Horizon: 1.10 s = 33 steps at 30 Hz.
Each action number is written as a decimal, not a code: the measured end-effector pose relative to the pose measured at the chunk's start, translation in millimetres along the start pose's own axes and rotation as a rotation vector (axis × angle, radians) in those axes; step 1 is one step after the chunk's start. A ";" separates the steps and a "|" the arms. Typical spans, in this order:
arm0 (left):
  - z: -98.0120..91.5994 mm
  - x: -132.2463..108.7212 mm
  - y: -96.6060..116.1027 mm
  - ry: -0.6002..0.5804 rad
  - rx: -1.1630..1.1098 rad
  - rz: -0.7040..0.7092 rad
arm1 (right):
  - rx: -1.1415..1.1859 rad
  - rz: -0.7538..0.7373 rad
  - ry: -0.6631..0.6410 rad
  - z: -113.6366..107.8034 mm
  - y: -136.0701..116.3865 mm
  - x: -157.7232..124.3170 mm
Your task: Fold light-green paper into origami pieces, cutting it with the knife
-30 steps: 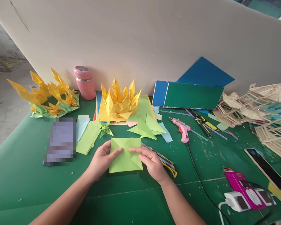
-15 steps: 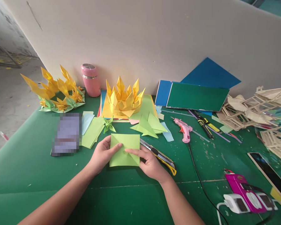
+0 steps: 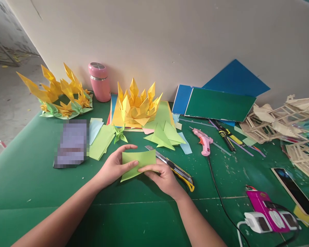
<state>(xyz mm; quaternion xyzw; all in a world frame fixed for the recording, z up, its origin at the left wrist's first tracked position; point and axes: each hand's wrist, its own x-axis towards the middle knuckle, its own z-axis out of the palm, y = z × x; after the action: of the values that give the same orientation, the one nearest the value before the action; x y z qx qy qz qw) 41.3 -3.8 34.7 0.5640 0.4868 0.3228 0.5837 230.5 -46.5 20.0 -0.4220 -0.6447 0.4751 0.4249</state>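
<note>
Between my hands is a light green sheet of paper [image 3: 139,158], tilted and curving along its lower edge. My left hand [image 3: 116,167] grips its left side, thumb on the front, index finger stretched out past the top edge. At the lower right my right hand [image 3: 161,175] pinches the sheet, with some fingers hidden behind it. A yellow and black utility knife [image 3: 177,171] lies just behind my right hand, blade showing. Beyond the sheet sit a small green folded paper flower [image 3: 120,134] and green folded paper pieces [image 3: 164,135].
A yellow paper lotus [image 3: 137,109] stands at the back, a yellow-green paper crown [image 3: 64,99] and pink flask [image 3: 100,84] to its left. Rightward lie a pink glue gun [image 3: 203,140] with its cord, a phone [image 3: 295,190], a magenta power strip [image 3: 269,209] and wooden stick models [image 3: 270,120].
The green sheet has gone from facing me flat to tilted and curved. My left fingers have lifted off its top edge, and my right hand has shifted slightly right and lower on it.
</note>
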 end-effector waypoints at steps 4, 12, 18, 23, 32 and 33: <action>0.8 -1.1 2.0 -0.079 -0.080 -0.112 | 0.045 0.067 0.065 0.9 3.5 0.8; -3.7 -0.7 1.1 -0.100 0.134 -0.033 | 0.093 0.195 0.155 0.5 8.5 1.7; -4.1 -1.2 3.1 -0.176 0.318 0.114 | -0.167 0.136 0.152 6.0 6.4 1.7; 0.1 -0.2 -0.4 -0.085 0.432 0.155 | -0.254 0.089 0.171 2.6 2.8 -0.8; 1.2 -1.4 4.0 -0.058 0.316 0.096 | -0.817 0.125 0.148 -49.9 -16.3 -8.7; 1.4 -1.8 4.6 -0.061 0.308 0.098 | -0.820 0.153 0.120 -52.4 -16.6 -9.7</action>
<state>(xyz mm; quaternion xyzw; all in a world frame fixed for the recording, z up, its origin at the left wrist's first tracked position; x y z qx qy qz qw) 42.7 -5.2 39.3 0.6794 0.4844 0.2552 0.4885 280.6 -45.5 44.5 -0.6297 -0.7213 0.1839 0.2222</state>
